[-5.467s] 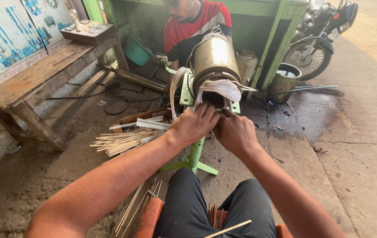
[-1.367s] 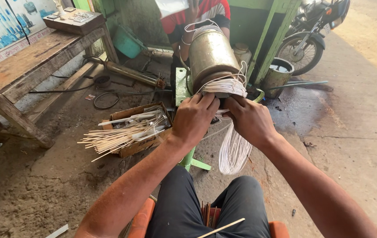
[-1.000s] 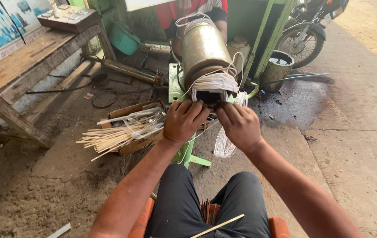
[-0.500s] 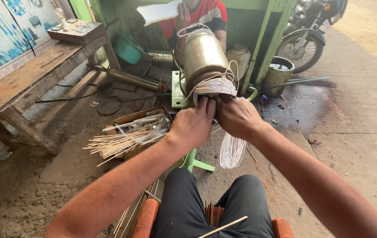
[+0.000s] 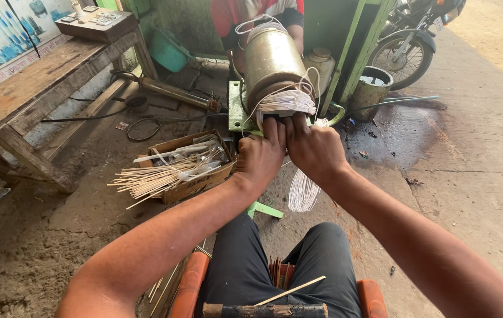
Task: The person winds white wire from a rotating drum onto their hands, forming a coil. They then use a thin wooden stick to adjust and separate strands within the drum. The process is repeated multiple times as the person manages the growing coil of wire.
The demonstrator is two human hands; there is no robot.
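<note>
We sit at a metal motor housing (image 5: 270, 59) clamped on a green stand (image 5: 235, 107), both hands pressed against the end nearest us. Our left hand (image 5: 260, 156) and right hand (image 5: 315, 148) have their fingers curled tight on the bundle of white winding wire (image 5: 286, 101) bulging from that end, while a loose hank of the same wire (image 5: 304, 191) hangs below our right wrist. We judge the step in hand to be seating the coil into the housing; the next move likely calls for steady, even pressure. A cardboard box of thin sticks (image 5: 176, 168) lies just left, beside a worn wooden bench (image 5: 33, 88).
</note>
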